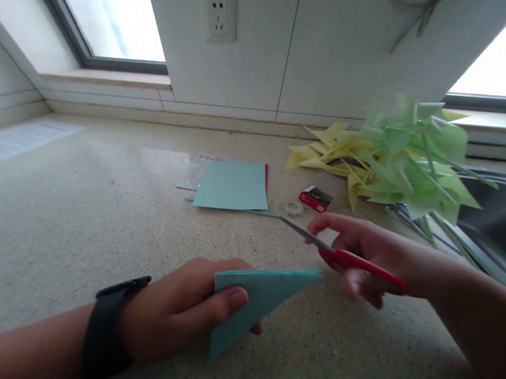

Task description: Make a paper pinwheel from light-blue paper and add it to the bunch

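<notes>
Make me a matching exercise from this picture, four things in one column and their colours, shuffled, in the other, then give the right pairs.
Things:
1. Folded paper in the left hand
2. Scissors handle in the right hand
3. Watch on the left wrist
4. Pinwheels lying nearest the wall socket

Colours:
A. Black
B. Yellow
C. Teal blue
D. Red

Pairs: 1-C, 2-D, 3-A, 4-B

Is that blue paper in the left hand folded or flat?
Folded. The blue paper in the left hand forms a triangle with a doubled edge along its top, unlike the flat sheet lying farther back.
</notes>
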Demonstrator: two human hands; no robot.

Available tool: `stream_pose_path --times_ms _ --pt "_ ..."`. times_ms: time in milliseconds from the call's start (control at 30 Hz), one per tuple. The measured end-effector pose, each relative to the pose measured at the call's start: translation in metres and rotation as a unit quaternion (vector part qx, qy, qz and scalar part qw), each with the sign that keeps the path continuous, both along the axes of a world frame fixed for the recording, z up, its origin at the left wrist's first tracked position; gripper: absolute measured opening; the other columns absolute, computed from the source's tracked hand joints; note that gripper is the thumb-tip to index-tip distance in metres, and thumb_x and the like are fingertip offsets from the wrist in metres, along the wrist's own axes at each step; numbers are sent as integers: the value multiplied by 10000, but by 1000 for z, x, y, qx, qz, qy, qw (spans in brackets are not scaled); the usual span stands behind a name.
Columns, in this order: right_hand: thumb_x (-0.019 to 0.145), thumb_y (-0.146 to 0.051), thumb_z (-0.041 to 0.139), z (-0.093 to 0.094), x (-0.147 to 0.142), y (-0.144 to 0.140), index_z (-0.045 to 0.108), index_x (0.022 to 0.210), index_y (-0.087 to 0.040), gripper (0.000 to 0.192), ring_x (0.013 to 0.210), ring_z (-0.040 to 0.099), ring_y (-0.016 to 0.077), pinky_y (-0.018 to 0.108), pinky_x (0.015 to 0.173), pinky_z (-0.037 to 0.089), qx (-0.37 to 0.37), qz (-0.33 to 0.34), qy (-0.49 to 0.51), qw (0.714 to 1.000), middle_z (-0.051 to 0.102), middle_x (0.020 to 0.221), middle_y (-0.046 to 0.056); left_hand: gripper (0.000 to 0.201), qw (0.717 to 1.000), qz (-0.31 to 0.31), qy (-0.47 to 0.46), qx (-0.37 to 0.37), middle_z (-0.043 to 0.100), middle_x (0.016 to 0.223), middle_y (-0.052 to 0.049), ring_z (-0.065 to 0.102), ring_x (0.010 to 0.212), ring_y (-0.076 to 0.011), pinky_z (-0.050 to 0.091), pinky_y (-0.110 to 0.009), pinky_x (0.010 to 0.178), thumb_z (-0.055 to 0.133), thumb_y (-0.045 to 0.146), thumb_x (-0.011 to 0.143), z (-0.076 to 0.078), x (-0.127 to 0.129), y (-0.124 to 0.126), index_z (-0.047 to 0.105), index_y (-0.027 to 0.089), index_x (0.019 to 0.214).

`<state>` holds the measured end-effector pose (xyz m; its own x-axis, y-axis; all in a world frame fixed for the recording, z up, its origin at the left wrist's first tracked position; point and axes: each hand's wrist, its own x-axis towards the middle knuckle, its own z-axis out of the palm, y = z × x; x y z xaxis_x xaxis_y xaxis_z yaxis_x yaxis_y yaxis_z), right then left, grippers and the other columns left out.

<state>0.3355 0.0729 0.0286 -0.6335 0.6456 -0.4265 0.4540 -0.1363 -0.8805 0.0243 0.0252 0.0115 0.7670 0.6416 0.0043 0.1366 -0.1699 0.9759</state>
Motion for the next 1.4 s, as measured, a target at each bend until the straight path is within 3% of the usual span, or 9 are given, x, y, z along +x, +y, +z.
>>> stream_pose_path --times_ms 100,167,267,533,733,867,1067,1200,1400 --pt "799 -588 750 -5 -11 2 446 1070 -252 528 463 518 123 215 395 346 206 -89 -135 965 612 627 -65 324 994 42 -27 -98 755 997 -91 667 781 -148 529 -241 658 499 487 1028 -7 0 1 619 189 1075" --pt "836 -520 722 -6 -16 2 466 935 -244 389 530 528 139 243 450 327 340 -63 -234 908 626 667 -34 313 985 62 -45 -153 764 997 -81 657 723 -127 520 -228 629 543 494 1008 -11 0 3 593 203 1112" --pt "861 -386 682 -3 -17 2 494 806 -234 248 554 501 152 282 514 292 414 -22 -294 861 597 663 -13 298 986 73 -64 -134 758 1011 -76 664 760 -130 528 -239 666 560 475 1005 -14 0 4 618 202 1107" --pt "879 -272 675 2 -12 -1 632 840 -217 79 772 595 203 325 690 386 451 23 -262 853 667 858 36 263 984 111 -58 124 720 990 -72 674 927 -183 512 -334 856 455 328 1061 -9 2 4 668 182 1111" --pt "942 -344 623 4 -34 -14 644 914 -213 136 843 590 198 330 745 445 458 -33 -178 870 643 894 46 253 970 144 -55 190 690 1063 -28 646 976 -154 497 -310 882 384 265 1083 -13 4 0 576 261 1247" --pt "766 -388 826 -2 -70 -29 606 1003 -217 366 692 539 132 253 612 449 317 -135 44 938 606 815 -17 282 975 117 -63 177 664 1115 -19 624 1031 -157 482 -313 931 367 264 1089 -11 4 -3 534 300 1313" --pt "756 -298 825 -3 -88 -27 609 777 -204 236 664 556 122 258 612 455 245 -205 156 935 605 704 -35 473 985 45 -99 133 621 1335 -88 597 1178 -253 445 -429 1033 385 513 1054 -10 -2 -2 474 296 1465" --pt "735 -316 849 1 -82 -24 634 746 -202 244 605 588 113 263 598 495 219 -215 193 932 631 661 -40 747 983 54 -173 -10 600 1407 -148 546 1272 -342 414 -523 1073 204 702 999 -16 -2 6 635 206 1354" --pt "717 -305 873 7 -86 -20 743 717 -203 165 629 641 132 284 630 535 228 -184 205 934 684 672 -15 355 976 101 -166 -98 748 1151 -89 664 1051 -243 473 -431 1000 670 443 939 -14 2 17 716 221 1212"
